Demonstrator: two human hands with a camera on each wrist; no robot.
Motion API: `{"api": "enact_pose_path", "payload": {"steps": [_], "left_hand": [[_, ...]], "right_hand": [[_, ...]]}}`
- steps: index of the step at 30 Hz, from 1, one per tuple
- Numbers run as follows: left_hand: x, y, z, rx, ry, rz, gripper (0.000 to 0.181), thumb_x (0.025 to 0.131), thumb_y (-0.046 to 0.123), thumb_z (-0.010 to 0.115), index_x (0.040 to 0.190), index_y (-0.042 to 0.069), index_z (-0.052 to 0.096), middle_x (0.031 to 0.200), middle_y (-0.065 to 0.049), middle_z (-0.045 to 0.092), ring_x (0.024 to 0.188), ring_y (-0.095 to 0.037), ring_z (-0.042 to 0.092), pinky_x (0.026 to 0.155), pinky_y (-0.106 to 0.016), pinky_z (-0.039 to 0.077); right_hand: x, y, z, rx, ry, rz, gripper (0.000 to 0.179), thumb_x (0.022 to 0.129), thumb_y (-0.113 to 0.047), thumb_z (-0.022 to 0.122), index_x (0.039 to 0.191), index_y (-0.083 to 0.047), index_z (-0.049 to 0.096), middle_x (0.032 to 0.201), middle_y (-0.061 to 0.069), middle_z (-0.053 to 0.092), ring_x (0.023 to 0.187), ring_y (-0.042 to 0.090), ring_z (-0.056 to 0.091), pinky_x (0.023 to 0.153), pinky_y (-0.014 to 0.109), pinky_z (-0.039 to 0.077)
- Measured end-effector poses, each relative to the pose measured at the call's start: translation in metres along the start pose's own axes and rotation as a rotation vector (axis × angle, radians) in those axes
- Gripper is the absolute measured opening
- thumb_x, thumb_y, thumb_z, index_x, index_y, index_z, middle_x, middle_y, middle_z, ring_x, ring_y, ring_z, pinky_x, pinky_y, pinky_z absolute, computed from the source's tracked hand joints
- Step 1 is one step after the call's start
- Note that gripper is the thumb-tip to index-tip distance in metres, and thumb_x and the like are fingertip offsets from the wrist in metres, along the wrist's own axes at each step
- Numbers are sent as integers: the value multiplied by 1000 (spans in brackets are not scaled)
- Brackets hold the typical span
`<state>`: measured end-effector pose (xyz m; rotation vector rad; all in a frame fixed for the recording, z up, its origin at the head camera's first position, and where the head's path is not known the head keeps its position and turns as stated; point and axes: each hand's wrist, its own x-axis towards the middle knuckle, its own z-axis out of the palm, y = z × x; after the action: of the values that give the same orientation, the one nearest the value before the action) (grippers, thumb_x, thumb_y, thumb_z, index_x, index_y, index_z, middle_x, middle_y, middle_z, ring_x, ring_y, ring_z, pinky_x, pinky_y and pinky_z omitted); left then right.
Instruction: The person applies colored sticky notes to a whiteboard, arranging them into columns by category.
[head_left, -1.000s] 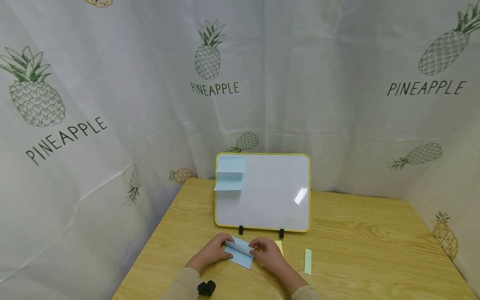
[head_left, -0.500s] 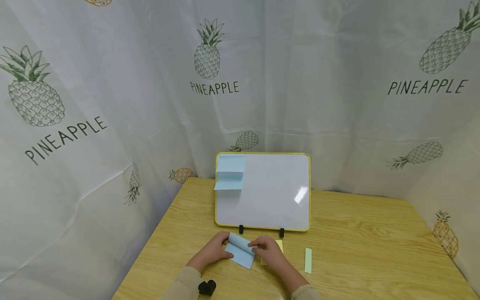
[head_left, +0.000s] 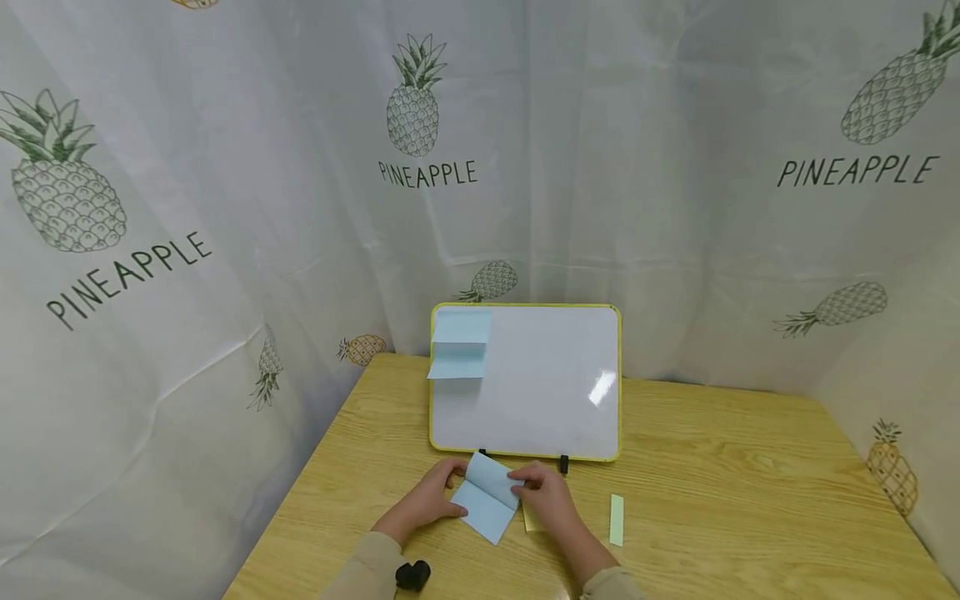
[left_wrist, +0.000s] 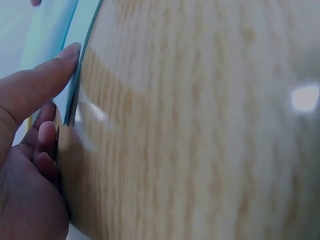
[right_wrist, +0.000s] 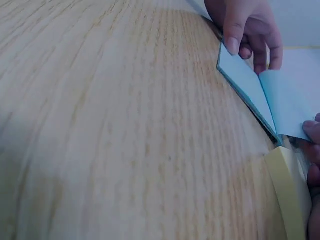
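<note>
A light blue sticky note pad (head_left: pixel 483 514) lies on the wooden table, angled in front of a whiteboard. My left hand (head_left: pixel 429 497) holds it at its left side; in the left wrist view the thumb (left_wrist: pixel 60 65) rests on the pad's face near the edge. Between the fingertips of my right hand (head_left: pixel 547 493) is the right edge of the top sticky note (head_left: pixel 491 475), pinched. That sheet stands raised and curved, joined to the pad along a crease. A yellow sticky note pad (right_wrist: pixel 285 185) sits beside the right hand, partly covered by it in the head view.
The yellow-framed whiteboard (head_left: pixel 551 383) stands on black feet behind the hands, a creased blue sticky note (head_left: pixel 459 360) stuck at its upper left. A pale green strip pad (head_left: pixel 617 521) lies to the right. Near the left sleeve is a small black object (head_left: pixel 413 575).
My right hand has drawn the top blue sheet up and away toward the whiteboard, so more of it shows raised. The left hand has stayed at the pad.
</note>
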<state>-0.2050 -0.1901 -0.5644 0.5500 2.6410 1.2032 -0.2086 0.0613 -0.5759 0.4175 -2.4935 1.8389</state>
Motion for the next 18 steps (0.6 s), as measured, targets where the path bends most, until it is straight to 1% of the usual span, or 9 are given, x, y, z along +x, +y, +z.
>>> {"api": "enact_pose_path", "payload": {"steps": [3,6,9,10,11,13,16,17,18], "left_hand": [[0,0,0,4,-9,3,52,77,6,83,116,8,48,113,-3,48,90,-17,42,77,-32,40],[-1,1,-2,30,-17,37,41,78,8,83,105,10,53,107,-1,46,89,-17,41,77,-32,40],[-3,2,-3,63,-24,68,31,79,10,82,99,15,59,108,0,46,92,-17,43,81,-33,41],[-3,2,-3,67,-26,70,30,79,10,82,100,16,61,109,1,47,95,-17,45,84,-35,41],[-3,2,-3,66,-27,69,29,80,10,82,100,17,62,111,1,47,98,-18,45,87,-37,42],[-2,3,-3,75,-33,63,28,80,11,81,100,19,64,113,1,47,102,-21,46,91,-41,41],[-2,4,-2,77,-35,60,27,80,11,81,100,19,64,114,1,47,105,-23,47,93,-43,40],[-2,4,-2,79,-36,60,28,80,11,82,100,19,64,113,1,48,105,-23,47,93,-43,40],[-2,5,-2,80,-38,57,28,80,11,82,100,19,64,113,2,47,105,-23,47,93,-43,39]], "right_hand": [[0,-2,-1,35,11,25,16,80,4,76,96,-1,77,93,8,67,74,11,56,63,23,49],[1,-3,-2,86,13,53,17,81,1,77,97,2,76,96,11,68,77,13,58,64,24,50],[1,-2,-5,135,12,18,16,81,-1,78,97,2,76,95,10,68,79,13,60,65,25,52],[1,-1,-6,142,11,-14,16,81,-2,77,97,1,76,95,9,69,79,13,61,65,25,52],[1,-1,-7,147,12,-27,16,81,-3,78,96,-1,77,94,7,69,80,12,61,66,25,52],[1,0,-9,148,15,-33,16,81,-6,79,96,-2,77,94,6,70,81,13,62,67,26,53],[3,2,-9,142,27,47,18,81,-7,79,98,-2,77,99,8,70,88,16,64,72,27,53],[3,1,-8,149,32,100,19,81,-7,79,99,-2,77,101,8,70,90,17,63,74,27,52],[4,2,-8,161,36,131,20,81,-5,78,100,-1,76,102,10,70,92,19,64,75,27,52]]}}
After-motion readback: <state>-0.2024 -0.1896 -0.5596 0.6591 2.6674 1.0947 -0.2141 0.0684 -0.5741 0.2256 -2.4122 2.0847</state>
